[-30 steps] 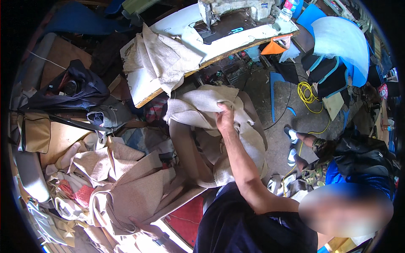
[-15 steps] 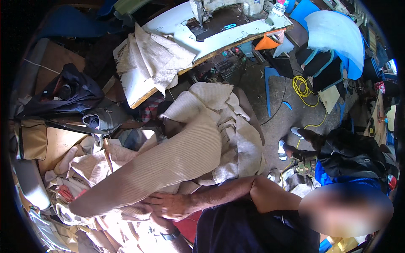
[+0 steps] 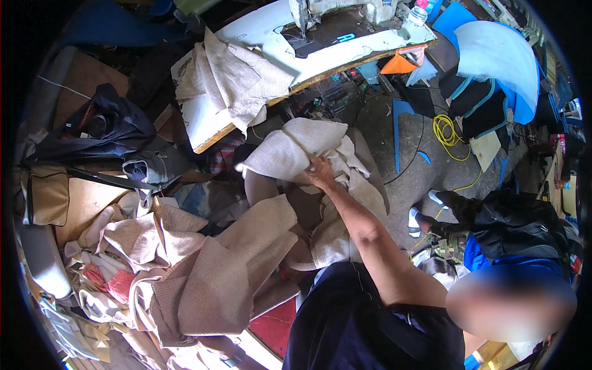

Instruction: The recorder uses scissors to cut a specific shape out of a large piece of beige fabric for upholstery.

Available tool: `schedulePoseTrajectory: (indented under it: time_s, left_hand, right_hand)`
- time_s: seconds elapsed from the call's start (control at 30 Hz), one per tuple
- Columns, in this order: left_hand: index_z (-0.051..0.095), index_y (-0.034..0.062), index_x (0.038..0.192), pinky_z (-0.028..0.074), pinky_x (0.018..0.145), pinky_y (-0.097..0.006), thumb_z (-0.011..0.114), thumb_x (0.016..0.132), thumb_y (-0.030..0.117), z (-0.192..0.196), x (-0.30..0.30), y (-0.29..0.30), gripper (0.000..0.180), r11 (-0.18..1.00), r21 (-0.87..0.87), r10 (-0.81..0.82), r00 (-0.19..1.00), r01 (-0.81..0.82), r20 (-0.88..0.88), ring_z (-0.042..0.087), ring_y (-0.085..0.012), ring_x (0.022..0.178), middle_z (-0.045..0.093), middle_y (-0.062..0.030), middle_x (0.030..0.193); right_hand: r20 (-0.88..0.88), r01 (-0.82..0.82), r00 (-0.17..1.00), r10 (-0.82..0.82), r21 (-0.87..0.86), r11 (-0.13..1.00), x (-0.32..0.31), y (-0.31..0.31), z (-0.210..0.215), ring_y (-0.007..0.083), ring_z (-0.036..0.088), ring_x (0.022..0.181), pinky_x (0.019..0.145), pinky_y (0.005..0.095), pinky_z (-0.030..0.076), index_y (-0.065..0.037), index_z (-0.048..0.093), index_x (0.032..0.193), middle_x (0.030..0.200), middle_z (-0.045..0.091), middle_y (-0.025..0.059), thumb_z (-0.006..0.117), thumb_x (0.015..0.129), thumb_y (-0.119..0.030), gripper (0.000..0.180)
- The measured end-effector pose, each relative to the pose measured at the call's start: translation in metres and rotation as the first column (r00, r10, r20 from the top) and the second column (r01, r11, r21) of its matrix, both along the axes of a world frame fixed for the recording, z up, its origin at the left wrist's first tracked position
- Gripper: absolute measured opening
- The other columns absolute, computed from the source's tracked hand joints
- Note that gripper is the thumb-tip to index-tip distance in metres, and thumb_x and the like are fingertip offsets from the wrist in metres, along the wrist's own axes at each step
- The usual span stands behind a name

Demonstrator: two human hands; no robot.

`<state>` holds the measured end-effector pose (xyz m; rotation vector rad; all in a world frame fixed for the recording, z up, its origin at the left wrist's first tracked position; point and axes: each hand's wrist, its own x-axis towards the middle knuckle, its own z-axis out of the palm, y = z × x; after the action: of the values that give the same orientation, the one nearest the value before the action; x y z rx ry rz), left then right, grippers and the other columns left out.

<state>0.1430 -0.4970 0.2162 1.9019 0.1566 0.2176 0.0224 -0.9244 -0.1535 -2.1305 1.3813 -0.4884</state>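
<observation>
My right hand (image 3: 321, 173) reaches forward over my lap, its fingers closed on the edge of a cream ribbed fabric piece (image 3: 296, 148). That cloth lies draped across my knees, with more folds spilling down to the right. To the left, a large beige-brown ribbed fabric piece (image 3: 216, 290) lies folded over on a heap of cloth. Of my left arm, only part of the wrist with a dark band (image 3: 234, 359) shows at the lower edge, by this brown piece; the fingers are hidden.
A sewing machine (image 3: 351, 9) stands on a white table (image 3: 246, 28) ahead, with beige cloth (image 3: 231, 80) over its left end. Scraps (image 3: 123, 283) pile up at left. Yellow cable (image 3: 447, 132) coils on the floor at right, near another person's feet (image 3: 414, 222).
My right hand has moved from the lower left up to the cream fabric on my lap. The large ribbed piece has dropped into folds on the left heap.
</observation>
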Motion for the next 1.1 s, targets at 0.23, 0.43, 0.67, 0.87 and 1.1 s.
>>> schedulePoseTrajectory:
  time_s: [0.23, 0.43, 0.67, 0.87, 1.1]
  left_hand:
    - [0.050, -0.0017, 0.132, 0.050, 0.093, -0.043, 0.059, 0.092, 0.028, -0.003, 0.000, -0.016, 0.050, 0.998, 0.044, -0.035, 0.999, 0.036, -0.013, 0.060, -0.0297, 0.107, 0.058, -0.0177, 0.124]
    - [0.049, -0.0011, 0.132, 0.050, 0.090, -0.043, 0.064, 0.090, 0.024, -0.039, -0.021, -0.021, 0.051, 0.907, 0.260, -0.333, 0.942, 0.333, -0.044, 0.060, -0.0295, 0.104, 0.059, -0.0177, 0.123]
    - [0.049, 0.0006, 0.135, 0.050, 0.089, -0.038, 0.063, 0.090, 0.033, -0.050, -0.038, 0.015, 0.057, 0.674, -0.210, -0.736, 0.669, 0.708, -0.105, 0.061, -0.0284, 0.103, 0.056, -0.0170, 0.128]
    - [0.058, 0.0008, 0.128, 0.052, 0.089, -0.040, 0.058, 0.092, 0.031, -0.049, -0.018, 0.023, 0.047, 0.910, 0.077, -0.371, 0.882, 0.408, -0.292, 0.062, -0.0297, 0.103, 0.058, -0.0178, 0.126]
    - [0.061, -0.0018, 0.127, 0.040, 0.106, -0.045, 0.051, 0.094, 0.034, -0.029, 0.032, 0.117, 0.049, 0.975, 0.097, -0.198, 0.980, 0.199, -0.017, 0.054, -0.0307, 0.120, 0.056, -0.0203, 0.132]
  right_hand:
    - [0.686, -0.299, 0.723, 0.078, 0.210, 0.931, 0.029, 0.040, 0.151, 0.0204, 0.060, 0.068, 0.060, 0.0374, 0.047, -0.002, 0.061, 0.089, 0.074, 0.063, 0.0078, 0.055, 0.091, -0.007, 0.007]
    - [0.701, -0.931, 0.245, 0.670, -0.024, 0.365, 0.071, 0.159, 0.367, 0.0378, 0.060, 0.088, 0.074, 0.0486, 0.049, -0.002, 0.054, 0.092, 0.093, 0.056, 0.0209, 0.058, 0.094, -0.028, 0.026]
    - [0.837, -0.956, 0.182, 0.517, 0.028, 0.291, 0.040, 0.180, 0.384, 0.0412, 0.047, 0.121, 0.105, 0.0490, 0.037, 0.006, 0.050, 0.128, 0.128, 0.049, 0.0247, 0.048, 0.094, -0.061, 0.076]
    - [0.953, -0.965, 0.197, 0.229, 0.146, 0.220, 0.023, 0.157, 0.339, 0.0223, 0.068, 0.096, 0.085, 0.0376, 0.052, -0.001, 0.066, 0.109, 0.099, 0.070, 0.0135, 0.057, 0.100, -0.036, 0.037]
    - [0.468, 0.077, 0.623, -0.627, 0.760, 0.645, -0.004, 0.038, 0.069, 0.0131, 0.063, 0.069, 0.060, 0.0292, 0.051, -0.003, 0.066, 0.084, 0.073, 0.065, 0.0059, 0.067, 0.090, -0.021, 0.019]
